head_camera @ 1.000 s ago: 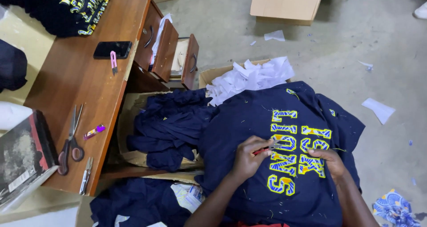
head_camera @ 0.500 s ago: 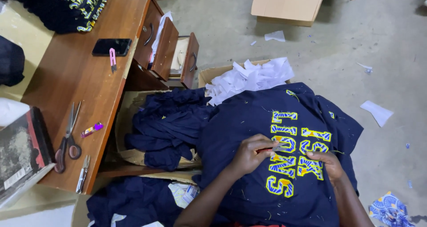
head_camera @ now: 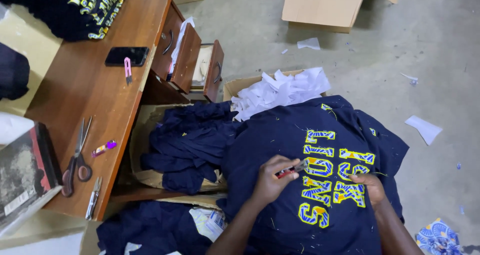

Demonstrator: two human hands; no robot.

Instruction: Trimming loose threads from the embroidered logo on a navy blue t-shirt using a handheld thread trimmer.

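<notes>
While the big scissors (head_camera: 76, 157) are lying unused on the wooden desk (head_camera: 85, 90) at the left, the person is bending over a dark blue shirt (head_camera: 305, 185) spread across their lap. The left hand (head_camera: 270, 177) is closing tight on a small red cutter (head_camera: 292, 170), its tip touching the yellow letters (head_camera: 332, 177). The right hand (head_camera: 367, 187) is pressing flat on the cloth (fingers very near the blade). A slip could be nicking the shirt or a finger.
</notes>
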